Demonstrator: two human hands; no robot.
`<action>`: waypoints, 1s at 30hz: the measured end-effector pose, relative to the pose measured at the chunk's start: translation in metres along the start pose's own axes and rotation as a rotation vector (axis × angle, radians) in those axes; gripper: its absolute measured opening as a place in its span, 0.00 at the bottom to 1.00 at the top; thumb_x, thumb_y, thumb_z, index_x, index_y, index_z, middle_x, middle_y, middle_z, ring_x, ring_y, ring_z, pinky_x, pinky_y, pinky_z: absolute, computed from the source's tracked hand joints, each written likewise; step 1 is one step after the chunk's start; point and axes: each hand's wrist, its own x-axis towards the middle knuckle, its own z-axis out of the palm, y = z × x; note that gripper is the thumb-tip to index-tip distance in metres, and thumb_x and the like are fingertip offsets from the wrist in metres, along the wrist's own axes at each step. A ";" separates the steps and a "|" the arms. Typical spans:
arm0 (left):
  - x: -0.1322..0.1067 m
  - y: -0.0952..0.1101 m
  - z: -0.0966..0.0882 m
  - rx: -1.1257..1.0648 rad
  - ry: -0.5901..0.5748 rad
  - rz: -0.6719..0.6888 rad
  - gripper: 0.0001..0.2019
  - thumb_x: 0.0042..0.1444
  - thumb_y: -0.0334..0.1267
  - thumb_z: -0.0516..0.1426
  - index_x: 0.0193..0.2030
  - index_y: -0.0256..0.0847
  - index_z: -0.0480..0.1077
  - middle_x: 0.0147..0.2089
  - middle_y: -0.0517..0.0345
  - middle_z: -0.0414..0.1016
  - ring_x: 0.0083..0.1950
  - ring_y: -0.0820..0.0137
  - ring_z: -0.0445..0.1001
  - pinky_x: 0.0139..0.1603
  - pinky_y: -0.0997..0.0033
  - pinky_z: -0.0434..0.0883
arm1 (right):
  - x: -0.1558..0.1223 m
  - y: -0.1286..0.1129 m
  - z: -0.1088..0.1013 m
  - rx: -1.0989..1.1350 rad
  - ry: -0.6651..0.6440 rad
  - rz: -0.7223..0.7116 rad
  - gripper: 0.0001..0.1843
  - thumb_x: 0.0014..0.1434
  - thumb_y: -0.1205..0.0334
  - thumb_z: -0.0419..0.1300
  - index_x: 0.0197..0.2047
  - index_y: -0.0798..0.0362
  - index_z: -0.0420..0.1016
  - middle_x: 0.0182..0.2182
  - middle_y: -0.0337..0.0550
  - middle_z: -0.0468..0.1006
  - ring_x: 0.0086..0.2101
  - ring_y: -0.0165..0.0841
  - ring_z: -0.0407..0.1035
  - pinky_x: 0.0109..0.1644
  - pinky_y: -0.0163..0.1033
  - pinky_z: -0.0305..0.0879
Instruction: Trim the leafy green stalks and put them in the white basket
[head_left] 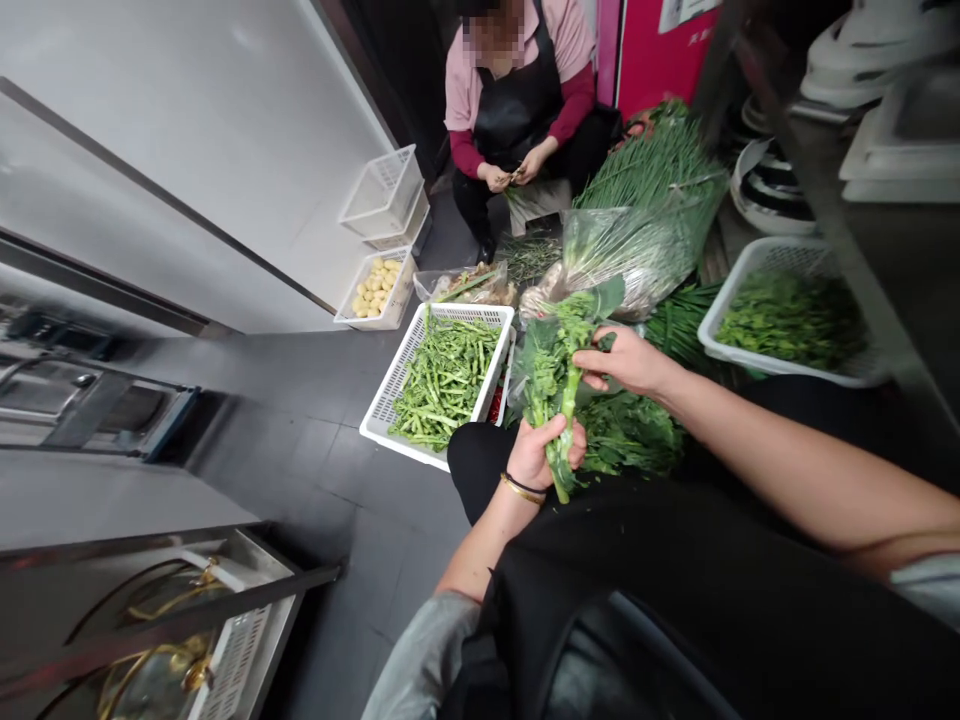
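My left hand [546, 452] is closed round the lower end of a thick, pale-green stalk of leafy greens [568, 385], which stands tilted above my lap. Small bud-like florets and dark leaves crowd its top. Higher up, my right hand [624, 360] pinches at a leaf on the stalk's side, thumb and fingers together. Below my hands lies a pile of loose leafy greens [634, 432], partly hidden by my arms. Left of them stands a white slotted basket [390, 425] filled with cut green stems [450, 375].
Opposite, a person [517, 110] in a black apron handles thin stalks. Bundled long green stalks [645, 165] and a clear plastic bag [622, 250] lie between us. A basket of potatoes [377, 290] stands left. Right is a white basket [724, 345] of greens, beside a shelf [847, 240].
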 end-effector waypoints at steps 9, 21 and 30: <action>0.004 -0.007 0.005 -0.228 0.070 -0.015 0.13 0.51 0.44 0.59 0.30 0.35 0.66 0.24 0.62 0.61 0.18 0.82 0.54 0.16 0.78 0.52 | -0.038 0.012 0.025 -0.460 0.216 -0.340 0.18 0.54 0.45 0.57 0.26 0.51 0.71 0.20 0.42 0.71 0.23 0.32 0.66 0.29 0.38 0.62; -0.003 -0.006 0.002 -0.018 0.049 0.022 0.14 0.48 0.43 0.62 0.27 0.32 0.68 0.23 0.56 0.70 0.17 0.76 0.64 0.15 0.76 0.60 | -0.021 0.006 -0.030 -0.575 -0.020 -0.116 0.30 0.52 0.43 0.58 0.54 0.51 0.68 0.39 0.46 0.77 0.34 0.36 0.72 0.36 0.41 0.68; -0.006 -0.010 -0.001 0.143 0.130 0.077 0.16 0.48 0.43 0.63 0.32 0.28 0.72 0.26 0.51 0.74 0.21 0.74 0.70 0.21 0.76 0.67 | -0.015 -0.009 0.022 -0.484 0.344 -0.168 0.22 0.46 0.46 0.65 0.21 0.52 0.61 0.16 0.34 0.66 0.18 0.25 0.59 0.21 0.33 0.54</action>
